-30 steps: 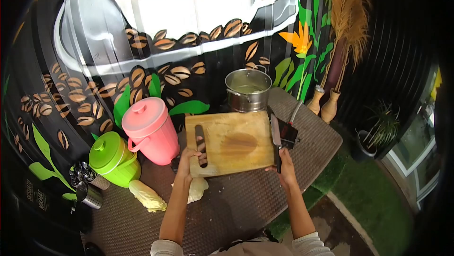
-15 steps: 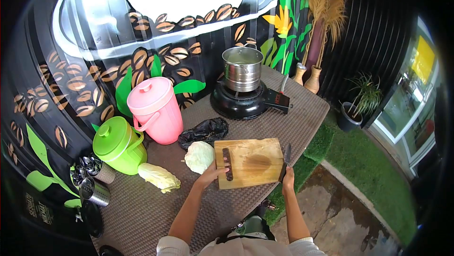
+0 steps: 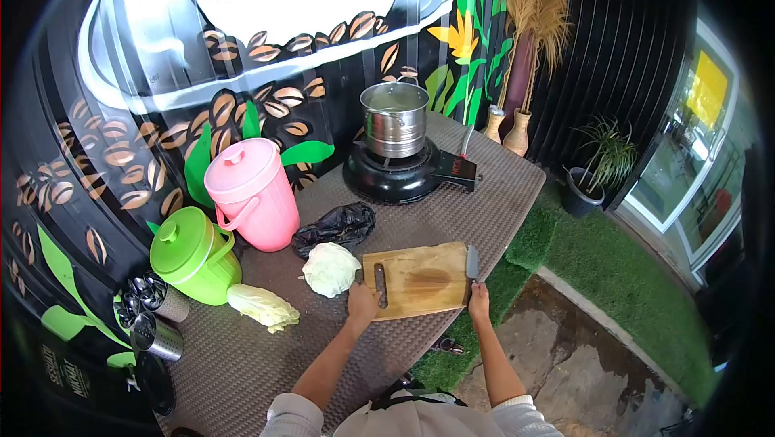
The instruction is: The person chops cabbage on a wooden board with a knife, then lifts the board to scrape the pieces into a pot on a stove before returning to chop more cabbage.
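A wooden cutting board (image 3: 420, 296) lies near the front edge of the woven-patterned table (image 3: 242, 356). My left hand (image 3: 362, 303) is at the board's left edge beside its handle slot, fingers closed on that edge. At the right edge my right hand (image 3: 479, 300) is wrapped round the handle of a knife (image 3: 472, 262), whose blade points away from me. A round pale cabbage (image 3: 331, 270) rests just left of the board. Farther left lies a long napa cabbage (image 3: 263, 308). Behind the round cabbage is a crumpled black plastic bag (image 3: 335, 227).
A steel pot (image 3: 395, 122) stands on a black portable stove (image 3: 391, 174) at the back. Pink (image 3: 257, 199) and green (image 3: 194, 255) lidded jugs stand at the left, near metal utensil holders (image 3: 157, 335). A potted plant (image 3: 585, 186) is beyond the table.
My left hand has drawn back from the handle slot to the board's left edge. The board appears flatter and slightly turned. The view has shifted a little.
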`<state>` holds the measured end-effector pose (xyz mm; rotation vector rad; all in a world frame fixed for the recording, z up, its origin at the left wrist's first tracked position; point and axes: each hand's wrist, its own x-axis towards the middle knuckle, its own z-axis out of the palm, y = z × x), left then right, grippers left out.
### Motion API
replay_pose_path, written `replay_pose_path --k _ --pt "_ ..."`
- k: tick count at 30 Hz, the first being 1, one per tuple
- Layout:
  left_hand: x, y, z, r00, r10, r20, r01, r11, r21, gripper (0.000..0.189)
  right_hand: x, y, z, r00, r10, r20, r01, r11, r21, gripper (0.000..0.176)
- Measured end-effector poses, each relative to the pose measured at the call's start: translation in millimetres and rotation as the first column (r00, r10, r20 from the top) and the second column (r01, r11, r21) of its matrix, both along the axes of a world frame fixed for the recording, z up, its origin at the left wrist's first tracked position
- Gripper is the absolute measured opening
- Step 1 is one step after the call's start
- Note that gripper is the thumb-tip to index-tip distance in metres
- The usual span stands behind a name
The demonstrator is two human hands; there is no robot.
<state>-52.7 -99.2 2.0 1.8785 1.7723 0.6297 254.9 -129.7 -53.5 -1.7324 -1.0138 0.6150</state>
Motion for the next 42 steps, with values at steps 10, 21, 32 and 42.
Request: replay_pose_path --k 10,21,32,42 --pt "-1 -18 17 0.958 0.148 -0.247 -0.132 0.988 0.082 0.030 -26 -5 14 0.900 0.174 0.399 -0.186 0.982 -0.009 0.024" --pt "-10 -17 39 0.993 -0.002 -0.115 0.026 0.978 0.209 0.029 -33 -8 18 0.860 0.170 0.480 -0.130 0.985 -0.117 0.031" --pt "-61 29 28 0.904 0.070 -0.422 0.124 0.901 0.415 0.052 -41 -11 15 0.862 0.057 0.503 0.003 0.993 -0.118 0.029" --pt "-68 27 40 0.926 0.087 -0.368 0.122 0.853 0.508 0.056 -44 -21 21 0.885 0.125 0.448 -0.048 0.983 -0.178 0.033"
